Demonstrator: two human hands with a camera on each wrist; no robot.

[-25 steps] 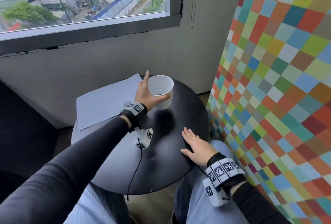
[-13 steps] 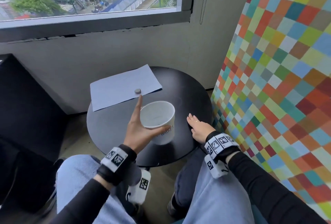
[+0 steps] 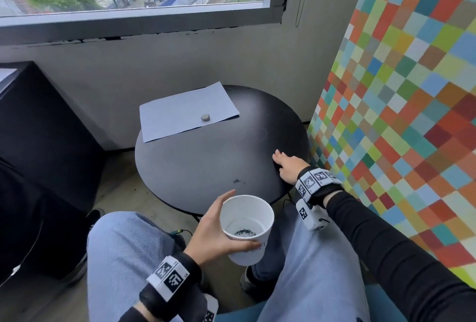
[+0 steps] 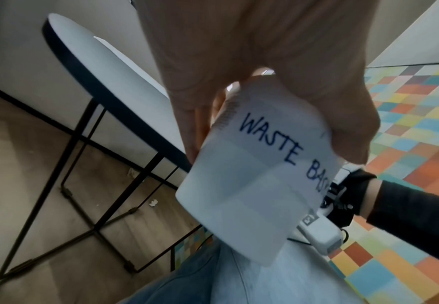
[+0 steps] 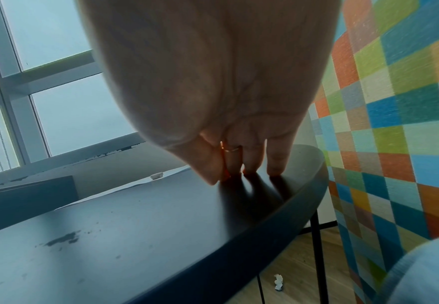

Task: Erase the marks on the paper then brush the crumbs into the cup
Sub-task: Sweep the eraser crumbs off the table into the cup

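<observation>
Holding the white paper cup [image 3: 247, 229] just below the near edge of the round black table [image 3: 206, 167], the left hand [image 3: 213, 229] wraps its thumb and fingers around the cup wall; dark crumbs already lie on the cup bottom. To do this step well, I think the cup rim must touch the table edge directly under the small pile of dark crumbs [image 3: 236, 181], which lies beyond the cup and a little toward the right hand. The cup should stay upright so nothing spills out. The right hand [image 3: 288, 168] lies flat on the table with straight fingers and holds nothing; it is right of the crumbs, so one sweep toward the left hand and the edge could bring them over.

Far beyond both hands, the pale blue sheet of paper [image 3: 180, 115] carries a small grey eraser [image 3: 205, 117]. Nothing stands between the right hand and the crumbs. Beside the right hand is the wall of coloured squares [image 3: 399, 115].
</observation>
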